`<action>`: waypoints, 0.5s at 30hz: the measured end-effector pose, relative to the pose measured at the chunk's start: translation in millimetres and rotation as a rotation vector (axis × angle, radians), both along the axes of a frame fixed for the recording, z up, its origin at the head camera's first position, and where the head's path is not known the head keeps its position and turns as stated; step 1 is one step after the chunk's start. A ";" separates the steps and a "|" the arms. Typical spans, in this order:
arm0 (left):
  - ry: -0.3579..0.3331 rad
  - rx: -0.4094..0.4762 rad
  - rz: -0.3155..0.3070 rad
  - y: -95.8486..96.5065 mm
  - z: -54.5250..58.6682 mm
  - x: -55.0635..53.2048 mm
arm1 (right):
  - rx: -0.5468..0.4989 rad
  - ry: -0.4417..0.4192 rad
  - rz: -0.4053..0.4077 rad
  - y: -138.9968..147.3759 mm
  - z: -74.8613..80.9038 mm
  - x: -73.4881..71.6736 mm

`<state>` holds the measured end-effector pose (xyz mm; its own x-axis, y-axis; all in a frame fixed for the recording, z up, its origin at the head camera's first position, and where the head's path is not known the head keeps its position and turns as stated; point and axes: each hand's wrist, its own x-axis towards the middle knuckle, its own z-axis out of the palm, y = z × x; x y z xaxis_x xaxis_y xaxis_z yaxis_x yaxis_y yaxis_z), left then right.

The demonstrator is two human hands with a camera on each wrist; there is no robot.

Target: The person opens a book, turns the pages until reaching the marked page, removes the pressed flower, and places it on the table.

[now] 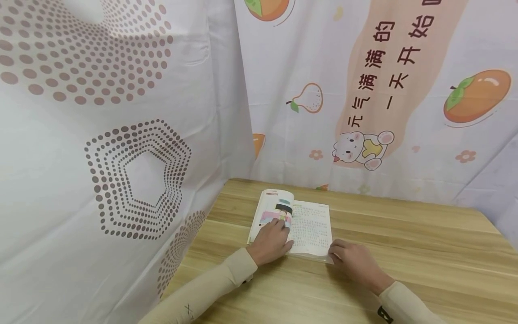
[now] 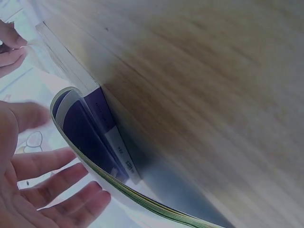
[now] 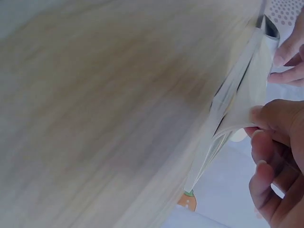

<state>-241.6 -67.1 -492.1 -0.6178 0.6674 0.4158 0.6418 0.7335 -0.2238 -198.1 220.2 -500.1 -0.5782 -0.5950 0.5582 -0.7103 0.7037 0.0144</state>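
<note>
An open book [image 1: 309, 227] lies on the wooden table, a coloured picture on its left page and lines of print on its right page. My left hand [image 1: 270, 240] rests on the lower part of the left page. In the left wrist view, the fingers [image 2: 52, 164] of that hand lie fairly straight against the curved stack of left pages [image 2: 118, 190]. The dark spine [image 2: 102, 111] shows beneath. At the lower right corner, my right hand [image 1: 356, 263] pinches a page edge. The right wrist view shows thumb and forefinger on a lifted page [image 3: 244, 107], the other fingers curled below.
The wooden table [image 1: 404, 238] extends to the right and toward me. A white curtain with brown dots [image 1: 121, 135] hangs along the left side. Behind the table hangs a curtain with printed fruit and characters [image 1: 307, 135].
</note>
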 end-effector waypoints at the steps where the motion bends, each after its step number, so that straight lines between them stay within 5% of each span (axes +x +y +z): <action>1: -0.004 -0.006 0.010 0.8 0.4 0.7 | -0.010 -0.021 -0.005 0.0 0.6 -0.4; 6: -0.037 -0.052 0.069 4.4 1.2 3.1 | -0.095 -0.118 -0.014 -1.1 8.0 -1.1; 15: 0.017 -0.033 0.071 7.0 -1.0 -2.2 | -0.190 -0.059 0.057 -6.4 22.3 -4.0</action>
